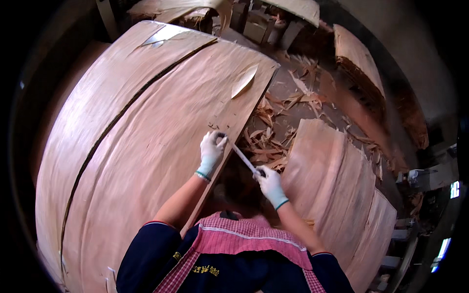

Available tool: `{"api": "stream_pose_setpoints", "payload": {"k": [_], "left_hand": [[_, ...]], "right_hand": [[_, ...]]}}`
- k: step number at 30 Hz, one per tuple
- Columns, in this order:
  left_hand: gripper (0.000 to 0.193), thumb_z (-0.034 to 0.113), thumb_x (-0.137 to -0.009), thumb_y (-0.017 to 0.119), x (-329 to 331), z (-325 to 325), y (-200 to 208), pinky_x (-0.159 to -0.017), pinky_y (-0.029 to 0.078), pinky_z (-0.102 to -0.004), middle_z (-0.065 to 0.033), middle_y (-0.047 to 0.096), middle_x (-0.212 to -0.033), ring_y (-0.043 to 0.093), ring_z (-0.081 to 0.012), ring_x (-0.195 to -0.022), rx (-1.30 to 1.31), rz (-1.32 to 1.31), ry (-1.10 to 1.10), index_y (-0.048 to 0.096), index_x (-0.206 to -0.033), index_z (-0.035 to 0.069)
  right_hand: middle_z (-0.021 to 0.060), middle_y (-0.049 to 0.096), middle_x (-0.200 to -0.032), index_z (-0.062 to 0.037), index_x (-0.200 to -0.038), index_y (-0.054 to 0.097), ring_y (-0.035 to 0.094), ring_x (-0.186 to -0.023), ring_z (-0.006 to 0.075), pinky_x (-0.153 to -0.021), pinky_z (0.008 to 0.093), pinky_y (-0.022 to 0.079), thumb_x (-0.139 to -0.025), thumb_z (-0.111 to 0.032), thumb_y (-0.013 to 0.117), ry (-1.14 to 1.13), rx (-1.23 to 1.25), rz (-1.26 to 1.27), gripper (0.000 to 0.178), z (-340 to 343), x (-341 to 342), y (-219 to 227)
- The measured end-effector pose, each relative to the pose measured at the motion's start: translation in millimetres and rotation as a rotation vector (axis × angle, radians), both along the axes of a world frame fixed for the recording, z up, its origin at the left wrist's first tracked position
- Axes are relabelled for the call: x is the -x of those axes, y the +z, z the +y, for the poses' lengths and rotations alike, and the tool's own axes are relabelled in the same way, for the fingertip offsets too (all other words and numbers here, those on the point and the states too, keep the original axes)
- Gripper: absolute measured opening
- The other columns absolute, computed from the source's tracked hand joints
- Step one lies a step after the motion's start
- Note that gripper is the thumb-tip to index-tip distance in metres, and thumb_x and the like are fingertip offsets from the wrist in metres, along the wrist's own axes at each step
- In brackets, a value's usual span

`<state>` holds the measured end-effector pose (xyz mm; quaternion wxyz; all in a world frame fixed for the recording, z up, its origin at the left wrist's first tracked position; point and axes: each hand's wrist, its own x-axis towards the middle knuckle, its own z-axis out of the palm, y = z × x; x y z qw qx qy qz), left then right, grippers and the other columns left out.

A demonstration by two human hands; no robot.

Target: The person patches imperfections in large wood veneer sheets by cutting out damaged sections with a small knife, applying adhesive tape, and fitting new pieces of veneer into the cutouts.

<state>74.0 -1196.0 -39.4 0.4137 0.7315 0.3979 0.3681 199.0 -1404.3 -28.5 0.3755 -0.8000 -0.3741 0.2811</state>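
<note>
My left hand (212, 150), in a white glove with a green cuff, is closed on the upper end of a narrow pale strip (243, 157), just above the right edge of a large wood veneer sheet (141, 146). The lower end of the strip is in my right hand (271, 184), gloved the same way and also closed. Straight and slanted, the strip spans the gap between both hands. Something dark shows at each grip, too small to make out. A long dark split (105, 132) curves along the sheet. Near its far right corner lies a pale leaf-shaped veneer scrap (244, 81).
To my right lies another stack of veneer sheets (320, 173). Torn veneer scraps (266, 141) litter the floor between the stacks. A thicker veneer pile (359, 58) stands at the far right. A shiny patch (166, 33) shows at the big sheet's far edge.
</note>
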Motion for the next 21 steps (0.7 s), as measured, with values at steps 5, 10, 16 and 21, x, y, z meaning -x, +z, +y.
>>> {"api": "stream_pose_setpoints", "payload": {"k": [5, 10, 16, 21], "left_hand": [[0.013, 0.020, -0.082, 0.069, -64, 93, -22, -0.080, 0.046, -0.0423, -0.0115, 0.063, -0.092, 0.058, -0.0326, -0.090, -0.216, 0.173, 0.194, 0.067, -0.089, 0.010], [0.013, 0.019, -0.079, 0.070, -137, 176, -21, -0.086, 0.043, -0.0427, -0.0098, 0.064, -0.095, 0.057, -0.0314, -0.096, -0.235, 0.226, 0.311, 0.067, -0.088, 0.011], [0.014, 0.015, -0.075, 0.069, -179, 210, -53, -0.103, 0.035, -0.0423, -0.0087, 0.060, -0.103, 0.051, -0.0297, -0.110, -0.338, 0.388, 0.401, 0.064, -0.086, 0.011], [0.042, 0.019, -0.074, 0.073, -190, 185, -51, -0.107, 0.032, -0.0451, -0.0118, 0.056, -0.122, 0.047, -0.0323, -0.121, -0.294, 0.616, 0.433, 0.058, -0.112, 0.010]], "right_hand": [[0.0019, 0.060, -0.068, -0.0009, -0.089, 0.058, 0.050, -0.057, 0.0070, -0.052, 0.0259, 0.041, -0.092, -0.007, 0.055, -0.019, -0.046, 0.157, 0.008, 103, -69, -6], [0.0046, 0.064, -0.070, -0.0013, -0.086, 0.059, 0.054, -0.057, 0.0102, -0.053, 0.0268, 0.043, -0.090, -0.007, 0.062, 0.032, -0.025, 0.180, 0.008, 205, -148, -29], [0.0063, 0.067, -0.074, 0.0004, -0.089, 0.060, 0.056, -0.057, 0.0119, -0.055, 0.0267, 0.046, -0.091, -0.011, 0.063, 0.103, 0.112, 0.496, 0.012, 252, -199, -85], [0.0061, 0.067, -0.074, -0.0001, -0.087, 0.059, 0.057, -0.058, 0.0117, -0.055, 0.0262, 0.046, -0.091, -0.013, 0.064, 0.116, 0.111, 0.613, 0.015, 245, -207, -88]]}}
